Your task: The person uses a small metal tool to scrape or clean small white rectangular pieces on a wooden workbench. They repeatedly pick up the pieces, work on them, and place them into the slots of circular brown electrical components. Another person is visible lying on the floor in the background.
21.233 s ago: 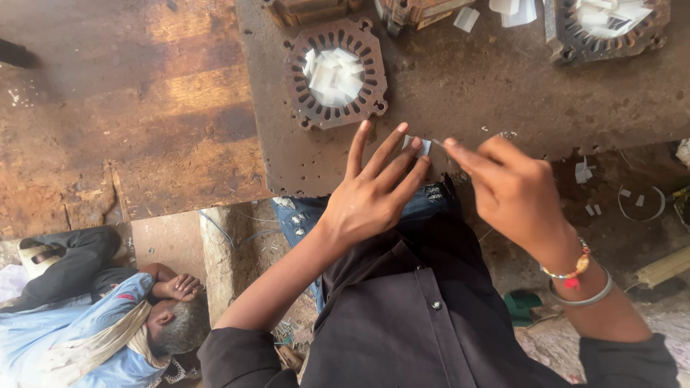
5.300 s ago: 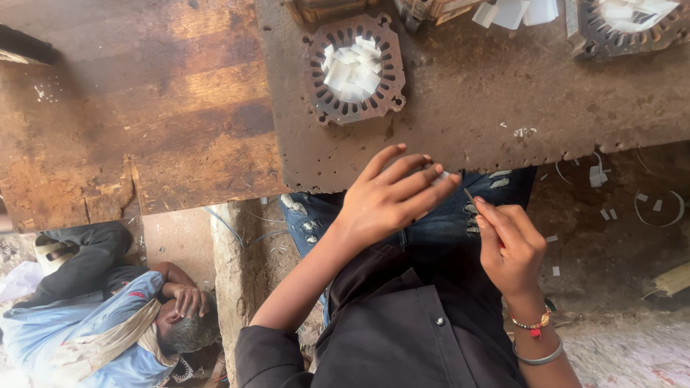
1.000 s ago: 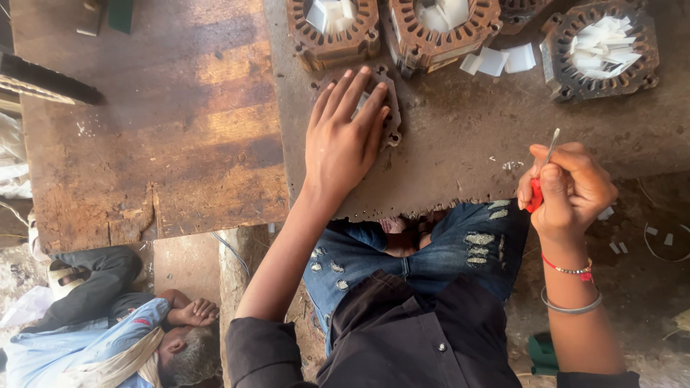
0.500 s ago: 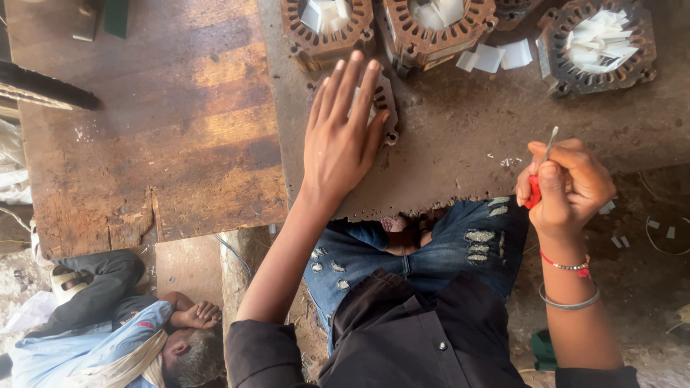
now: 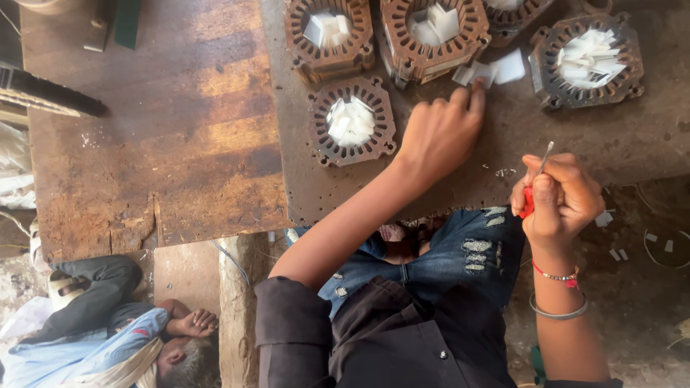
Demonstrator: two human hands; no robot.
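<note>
Left hand [image 5: 442, 129]: middle of the frame, knuckles up, fingers loosely curled and gripping nothing, fingertips touching the white paper slips [image 5: 492, 70] near the top.
Right hand [image 5: 560, 195]: right of centre, fist closed tight around a red-handled tool [image 5: 533, 188], metal tip poking up.
Stators [image 5: 352, 121]: rusty rings stuffed with white slips, spread across the top on the metal plate [image 5: 632, 140].
Lower left: another person [image 5: 108, 338] lying on the ground.

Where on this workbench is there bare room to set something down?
Bare: the brown wooden bench top left of the rusty round metal stators; also the dark metal sheet below the right stator. Crowded: the top row, around the white paper slips.
</note>
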